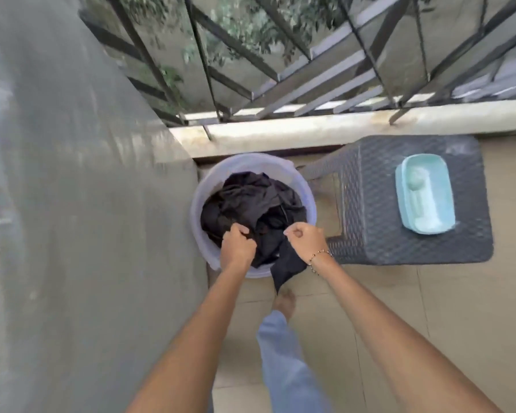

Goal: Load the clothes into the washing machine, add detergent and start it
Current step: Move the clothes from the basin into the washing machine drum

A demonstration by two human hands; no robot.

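Note:
A pale round bucket [306,198] stands on the floor and is full of dark clothes [251,201]. My left hand [237,247] grips the dark cloth at the bucket's near side. My right hand [306,238], with a beaded bracelet at the wrist, grips a black garment [286,266] that hangs over the bucket's near rim. A light blue tub [423,193] holding white powder and a scoop sits on a dark woven stool [370,222] to the right. No washing machine is plainly visible.
A blurred grey surface [72,204] fills the left side, close to the bucket. A low concrete ledge [310,129] with a metal grille runs behind. My leg in light blue trousers and bare foot [284,302] stand on the tiled floor below the bucket.

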